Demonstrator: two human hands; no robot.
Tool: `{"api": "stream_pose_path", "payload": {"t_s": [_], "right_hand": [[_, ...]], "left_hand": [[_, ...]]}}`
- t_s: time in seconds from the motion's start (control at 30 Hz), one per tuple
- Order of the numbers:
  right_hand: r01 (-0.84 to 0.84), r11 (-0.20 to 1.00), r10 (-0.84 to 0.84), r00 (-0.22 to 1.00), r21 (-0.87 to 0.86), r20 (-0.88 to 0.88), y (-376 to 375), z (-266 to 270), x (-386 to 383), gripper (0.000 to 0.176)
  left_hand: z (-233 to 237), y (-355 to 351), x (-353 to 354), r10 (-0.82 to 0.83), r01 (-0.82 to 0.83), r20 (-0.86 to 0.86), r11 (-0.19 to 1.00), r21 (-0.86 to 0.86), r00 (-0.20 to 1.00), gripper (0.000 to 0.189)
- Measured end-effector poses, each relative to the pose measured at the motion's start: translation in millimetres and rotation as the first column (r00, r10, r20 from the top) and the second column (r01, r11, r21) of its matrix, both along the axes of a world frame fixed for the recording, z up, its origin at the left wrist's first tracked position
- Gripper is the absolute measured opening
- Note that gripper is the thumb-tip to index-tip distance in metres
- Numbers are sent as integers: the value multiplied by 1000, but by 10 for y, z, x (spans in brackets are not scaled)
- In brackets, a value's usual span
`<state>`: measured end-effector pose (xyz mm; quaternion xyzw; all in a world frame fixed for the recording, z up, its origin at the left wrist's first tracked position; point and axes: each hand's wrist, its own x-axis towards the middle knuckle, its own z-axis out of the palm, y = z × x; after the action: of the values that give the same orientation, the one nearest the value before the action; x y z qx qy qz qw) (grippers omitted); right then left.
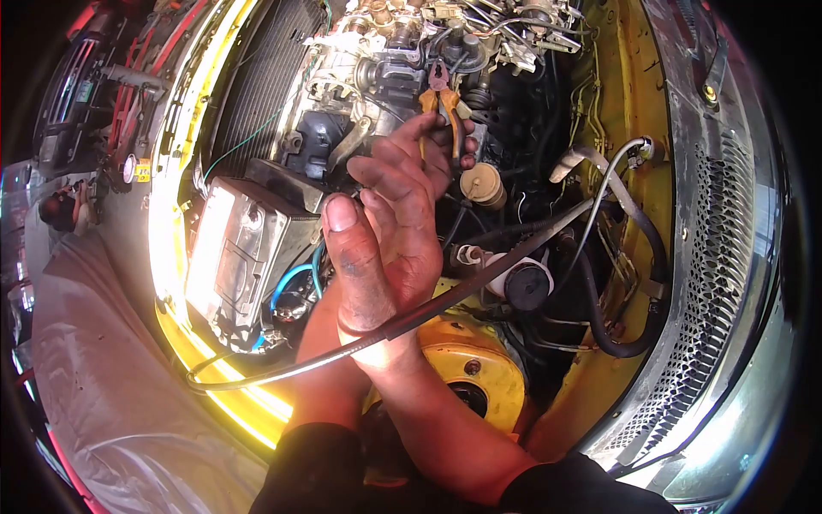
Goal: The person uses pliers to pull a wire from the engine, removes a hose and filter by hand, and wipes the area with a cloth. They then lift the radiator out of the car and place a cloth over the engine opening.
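- Pliers (pixel 441 101): held up high over the engine (pixel 368 68), nose pointing into the hoses and wires there.
- Pinched by the orange handles in the curled fingers of the right hand (pixel 411 188).
- Left hand (pixel 355 265): pressed against the right one, thumb straight up. Cannot tell what the other fingers do, hidden behind.
- Could slip out: dirty, greasy hands on smooth handles. Would likely fall deep among the black hoses, hard to fish out.
- Could bite the wrong thing: lots of thin wires packed close around the nose.
- Could snag on the long thin cable (pixel 497 264) lying right across both wrists. Might get tugged by any quick pull of the arms.
- Could knock the little tan cap (pixel 481 182) just beside the right hand.
- Hard to see well too: bright glare on the yellow car edge (pixel 167 283), very dark down low in the engine bay.
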<state>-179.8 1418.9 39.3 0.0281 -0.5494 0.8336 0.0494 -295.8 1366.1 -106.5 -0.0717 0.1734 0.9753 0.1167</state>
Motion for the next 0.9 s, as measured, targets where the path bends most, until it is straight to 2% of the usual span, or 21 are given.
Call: {"api": "stream_pose_path", "payload": {"t_s": [0.07,0.13,0.17,0.2,0.23,0.3,0.33,0.43,0.53,0.63,0.73,0.83,0.87,0.9], "right_hand": [[-1,999,1,1000,36,-14,18,-23,-3,39],[-7,1000,7,1000,0,23,13,11,14,40],[-10,1000,10,999,-13,40,14,24,19,41],[-11,1000,12,999,-13,53,13,37,18,41],[-13,1000,14,998,-11,56,12,48,18,41],[-17,1000,18,998,-4,54,13,58,20,42],[-20,1000,19,999,2,49,15,55,19,42],[-23,999,23,999,29,27,27,56,4,42],[-22,998,23,1000,65,-6,37,43,-7,43],[-30,999,30,1000,21,-4,30,51,-8,42],[-27,997,27,1000,-75,-1,-8,26,-4,40],[-45,998,46,999,-49,18,21,62,-5,39],[-41,998,43,999,-57,21,13,58,-3,39],[-39,997,41,999,-63,24,0,49,0,39]], "left_hand": [[1,223,3,48,-45,-20,990,136,999,30],[294,341,24,147,-112,149,969,-221,978,30],[423,369,20,215,-117,211,908,-401,953,30],[484,387,22,301,-115,202,774,-623,932,31],[434,341,3,312,-54,165,589,-806,935,32],[267,222,-33,309,63,95,111,-992,946,34],[577,263,8,309,146,205,203,-968,929,42],[542,189,-51,289,191,137,-166,-968,947,43],[667,210,-16,310,239,121,-376,-895,943,44],[951,217,-8,297,302,191,-394,-868,936,42],[906,104,-72,191,225,153,-454,-862,970,43],[813,95,-25,180,166,94,-437,-884,979,39],[662,62,-20,145,128,136,64,-990,980,38],[423,14,-23,95,77,155,551,-831,983,37]]}}
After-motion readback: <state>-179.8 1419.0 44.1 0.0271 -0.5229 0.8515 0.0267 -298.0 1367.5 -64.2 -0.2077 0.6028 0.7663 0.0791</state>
